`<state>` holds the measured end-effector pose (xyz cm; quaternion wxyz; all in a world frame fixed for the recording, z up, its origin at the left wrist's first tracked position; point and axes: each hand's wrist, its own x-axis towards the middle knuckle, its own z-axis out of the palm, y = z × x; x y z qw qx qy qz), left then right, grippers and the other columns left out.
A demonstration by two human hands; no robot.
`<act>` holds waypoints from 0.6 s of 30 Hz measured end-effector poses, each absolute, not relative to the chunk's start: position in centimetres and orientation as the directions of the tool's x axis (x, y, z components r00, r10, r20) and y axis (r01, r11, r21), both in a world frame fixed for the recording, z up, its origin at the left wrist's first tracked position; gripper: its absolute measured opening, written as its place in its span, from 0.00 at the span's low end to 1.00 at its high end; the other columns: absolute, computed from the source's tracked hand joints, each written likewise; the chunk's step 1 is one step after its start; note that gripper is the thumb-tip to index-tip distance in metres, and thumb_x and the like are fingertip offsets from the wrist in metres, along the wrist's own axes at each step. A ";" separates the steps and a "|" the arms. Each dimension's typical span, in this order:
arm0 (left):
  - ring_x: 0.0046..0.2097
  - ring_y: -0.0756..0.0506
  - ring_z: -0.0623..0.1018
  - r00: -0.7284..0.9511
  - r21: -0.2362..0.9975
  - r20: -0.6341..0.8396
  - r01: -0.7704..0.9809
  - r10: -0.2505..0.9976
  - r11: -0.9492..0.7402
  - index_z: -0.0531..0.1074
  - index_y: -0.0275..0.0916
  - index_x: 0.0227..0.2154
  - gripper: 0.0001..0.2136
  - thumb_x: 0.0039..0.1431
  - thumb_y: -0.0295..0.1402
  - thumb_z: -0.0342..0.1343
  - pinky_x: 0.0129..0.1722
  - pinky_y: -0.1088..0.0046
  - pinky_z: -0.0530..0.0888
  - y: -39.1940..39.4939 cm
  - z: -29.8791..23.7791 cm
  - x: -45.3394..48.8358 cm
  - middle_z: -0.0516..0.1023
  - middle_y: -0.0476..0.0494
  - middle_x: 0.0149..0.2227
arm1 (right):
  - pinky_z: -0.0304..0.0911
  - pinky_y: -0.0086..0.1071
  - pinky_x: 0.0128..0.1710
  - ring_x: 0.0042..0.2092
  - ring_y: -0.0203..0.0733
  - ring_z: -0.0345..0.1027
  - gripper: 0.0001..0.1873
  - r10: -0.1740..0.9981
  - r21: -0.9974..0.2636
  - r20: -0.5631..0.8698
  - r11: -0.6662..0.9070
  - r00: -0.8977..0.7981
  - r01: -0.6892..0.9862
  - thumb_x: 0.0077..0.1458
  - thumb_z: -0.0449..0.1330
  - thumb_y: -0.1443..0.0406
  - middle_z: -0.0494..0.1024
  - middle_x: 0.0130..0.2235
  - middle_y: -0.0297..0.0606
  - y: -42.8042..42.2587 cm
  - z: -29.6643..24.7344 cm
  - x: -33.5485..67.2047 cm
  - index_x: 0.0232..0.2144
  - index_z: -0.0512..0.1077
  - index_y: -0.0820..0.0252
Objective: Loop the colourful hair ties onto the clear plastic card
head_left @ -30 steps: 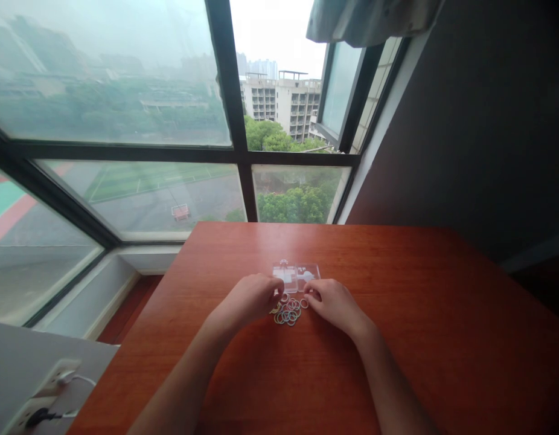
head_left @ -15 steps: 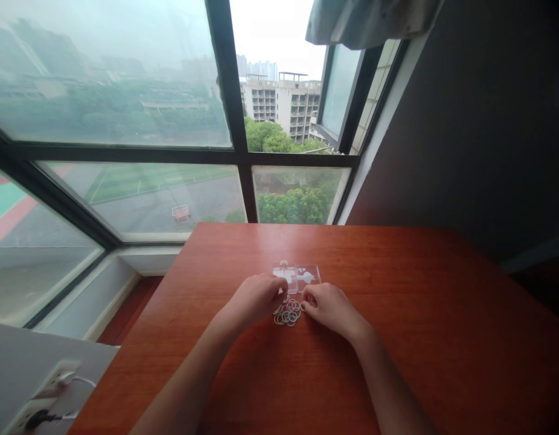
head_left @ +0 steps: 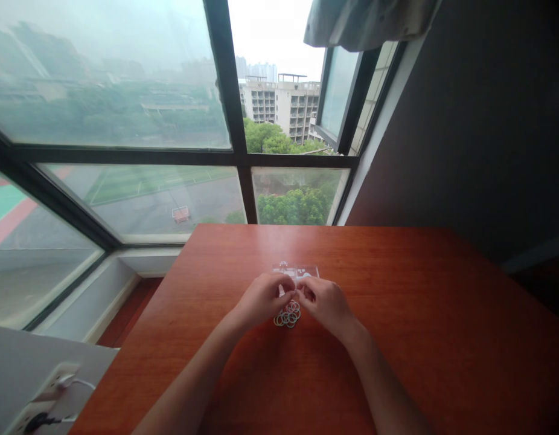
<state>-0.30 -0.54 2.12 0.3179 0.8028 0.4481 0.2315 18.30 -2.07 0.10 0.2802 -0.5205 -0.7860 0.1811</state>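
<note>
My left hand (head_left: 269,296) and my right hand (head_left: 323,297) meet above the table, thumbs and fingertips pinched together and almost touching. Whatever lies between the fingertips is too small to make out. Just below them is a small pile of thin pastel rings (head_left: 287,316), pink, green and pale yellow, which look like hair ties. Behind the hands lies a flat clear plastic case (head_left: 312,269) with white markings, its front part covered by my fingers. A small pale thing (head_left: 284,264) sits at the case's back left edge.
The reddish-brown wooden table (head_left: 397,278) reaches to a large dark-framed window (head_left: 180,156). A grey curtain (head_left: 365,24) hangs at the top right. Wall sockets with plugs (head_left: 46,417) are at the lower left, below the table's edge.
My right hand has moved left and slightly away from me, off the rings, to my left hand. The left fingertips have shifted right, and together the hands now cover more of the case.
</note>
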 end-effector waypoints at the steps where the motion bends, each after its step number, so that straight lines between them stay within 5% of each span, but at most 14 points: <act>1: 0.26 0.52 0.70 0.492 0.726 0.090 0.563 0.866 -0.395 0.74 0.37 0.30 0.06 0.56 0.30 0.53 0.26 0.80 0.62 -0.5 2.1 -0.3 0.75 0.49 0.26 | 0.51 0.26 0.30 0.28 0.34 0.64 0.03 0.918 -0.574 0.261 0.397 -0.300 0.716 0.54 0.58 0.66 0.72 0.25 0.29 -2.1 0.1 18.2 0.30 0.72 0.56; 6: 0.27 0.52 0.70 0.469 0.692 0.120 0.592 0.875 -0.413 0.74 0.38 0.29 0.05 0.54 0.28 0.53 0.27 0.80 0.63 -0.2 1.9 -0.5 0.75 0.50 0.26 | 0.51 0.26 0.31 0.29 0.34 0.65 0.04 0.910 -0.557 0.282 0.414 -0.305 0.720 0.55 0.57 0.66 0.74 0.27 0.30 -2.2 0.3 18.1 0.32 0.72 0.56; 13: 0.32 0.49 0.73 0.246 0.437 0.294 0.825 0.924 -0.358 0.72 0.40 0.31 0.05 0.57 0.30 0.50 0.32 0.75 0.64 1.0 1.4 -2.1 0.76 0.47 0.33 | 0.51 0.27 0.31 0.31 0.35 0.68 0.05 0.931 -0.499 0.197 0.366 -0.309 0.786 0.56 0.57 0.67 0.77 0.31 0.31 -2.4 0.3 17.5 0.33 0.72 0.54; 18: 0.33 0.47 0.74 0.220 0.362 0.281 0.877 0.934 -0.316 0.72 0.41 0.32 0.07 0.59 0.32 0.49 0.31 0.74 0.64 1.5 0.8 -2.6 0.76 0.47 0.34 | 0.53 0.27 0.33 0.35 0.36 0.70 0.05 0.924 -0.481 0.143 0.378 -0.354 0.791 0.57 0.57 0.66 0.78 0.33 0.31 -2.8 0.2 17.0 0.34 0.73 0.54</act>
